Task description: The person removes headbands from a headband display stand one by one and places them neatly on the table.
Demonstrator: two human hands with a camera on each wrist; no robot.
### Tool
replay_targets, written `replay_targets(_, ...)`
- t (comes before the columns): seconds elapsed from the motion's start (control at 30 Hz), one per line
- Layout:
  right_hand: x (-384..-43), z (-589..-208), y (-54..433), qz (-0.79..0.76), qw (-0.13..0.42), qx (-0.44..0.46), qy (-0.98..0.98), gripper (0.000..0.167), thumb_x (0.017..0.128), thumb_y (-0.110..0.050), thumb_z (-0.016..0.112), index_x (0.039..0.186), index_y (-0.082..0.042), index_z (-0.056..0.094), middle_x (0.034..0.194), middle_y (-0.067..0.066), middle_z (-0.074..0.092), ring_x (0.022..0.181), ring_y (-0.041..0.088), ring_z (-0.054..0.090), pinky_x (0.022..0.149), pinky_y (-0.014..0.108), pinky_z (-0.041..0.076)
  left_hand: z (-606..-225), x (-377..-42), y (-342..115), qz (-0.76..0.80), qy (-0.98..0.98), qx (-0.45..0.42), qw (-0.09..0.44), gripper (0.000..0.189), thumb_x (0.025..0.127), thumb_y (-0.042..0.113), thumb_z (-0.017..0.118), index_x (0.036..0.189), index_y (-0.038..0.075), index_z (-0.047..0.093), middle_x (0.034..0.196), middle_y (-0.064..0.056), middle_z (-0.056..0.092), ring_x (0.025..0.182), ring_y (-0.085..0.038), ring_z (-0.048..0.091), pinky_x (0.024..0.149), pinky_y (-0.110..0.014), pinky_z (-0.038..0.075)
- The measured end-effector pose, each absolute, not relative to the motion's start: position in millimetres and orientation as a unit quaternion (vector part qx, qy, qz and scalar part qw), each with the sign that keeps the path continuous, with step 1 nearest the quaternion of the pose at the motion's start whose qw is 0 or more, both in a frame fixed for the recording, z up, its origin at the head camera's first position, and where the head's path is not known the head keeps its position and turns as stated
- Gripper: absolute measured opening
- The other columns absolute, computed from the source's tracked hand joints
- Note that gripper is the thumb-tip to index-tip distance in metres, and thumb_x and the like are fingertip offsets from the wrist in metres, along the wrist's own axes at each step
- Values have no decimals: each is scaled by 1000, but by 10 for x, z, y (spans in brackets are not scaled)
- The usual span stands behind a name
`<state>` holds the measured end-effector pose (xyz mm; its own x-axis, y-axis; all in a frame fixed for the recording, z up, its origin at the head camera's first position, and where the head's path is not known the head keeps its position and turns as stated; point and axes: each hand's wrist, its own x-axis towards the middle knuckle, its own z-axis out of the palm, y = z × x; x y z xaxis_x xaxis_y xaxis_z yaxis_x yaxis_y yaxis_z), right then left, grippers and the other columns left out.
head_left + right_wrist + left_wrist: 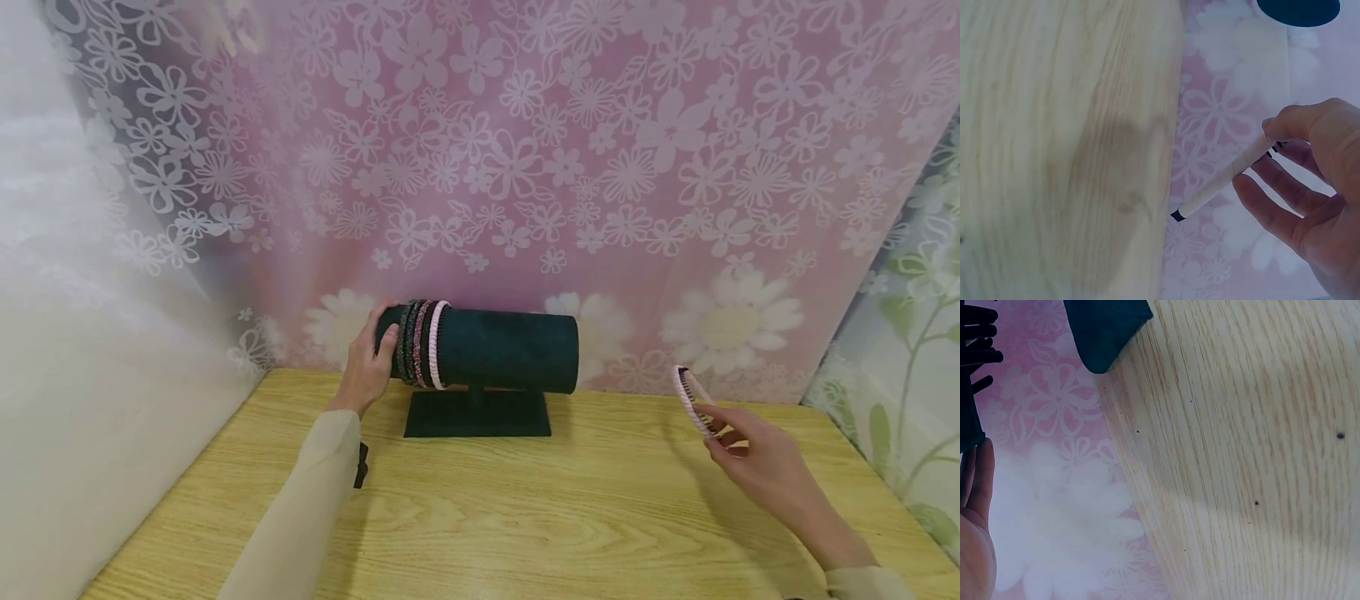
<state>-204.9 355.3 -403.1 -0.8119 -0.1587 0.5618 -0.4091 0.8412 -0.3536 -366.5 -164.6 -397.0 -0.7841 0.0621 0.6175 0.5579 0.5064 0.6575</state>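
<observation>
Hair band (687, 403) in pale pink, bumpy on the outside and with little dark teeth inside, is pinched between the thumb and fingers of the right hand (765, 454). It is curved like a big C with a black tip, and it's up in the air over the right side of the table (525, 508), well apart from the roll (510, 346). That roll is fat, round and smooth, dark green like deep water, lying sideways on a post with a flat foot (480, 417). The left hand (371, 360) holds its left end, thumb in front and fingers over the top. Right beside that hand, more bands go round the roll in a row: dark sparkly ones (407, 342), a speckly pinkish-red one (419, 343) and a ribbed pale pink one (434, 346). The table is yellow wood with wavy lines, and behind it hangs a pink sheet (510, 158) covered in white flowers
</observation>
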Motion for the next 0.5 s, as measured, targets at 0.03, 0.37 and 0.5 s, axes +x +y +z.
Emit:
replay_targets(0.03,-2044,-4038,3569,232,267,152,-923,47,80,10,79,124,-6,71,95,7,69,72,1,66,59,14,54,-3970,-3667,-1648,-460,-825,-188,270,49,110,40,40,157,25,39,160,-1,45,140,-29,51,115,-54,40)
replay_targets(0.37,-2024,-4141,3777,181,286,150,-929,47,75,10,82,118,-5,74,86,0,66,68,5,67,56,19,54,-3975,-3661,-1646,-463,-822,-192,270,50,110,40,40,157,23,39,158,-4,48,134,-31,55,111,-55,43)
replay_targets(0.5,-2017,-4187,3875,171,286,146,-931,45,73,10,83,116,-3,75,83,0,65,66,1,65,54,20,54,-3975,-3662,-1643,-470,-820,-193,263,50,110,41,40,157,25,39,157,-3,48,133,-30,55,110,-54,44)
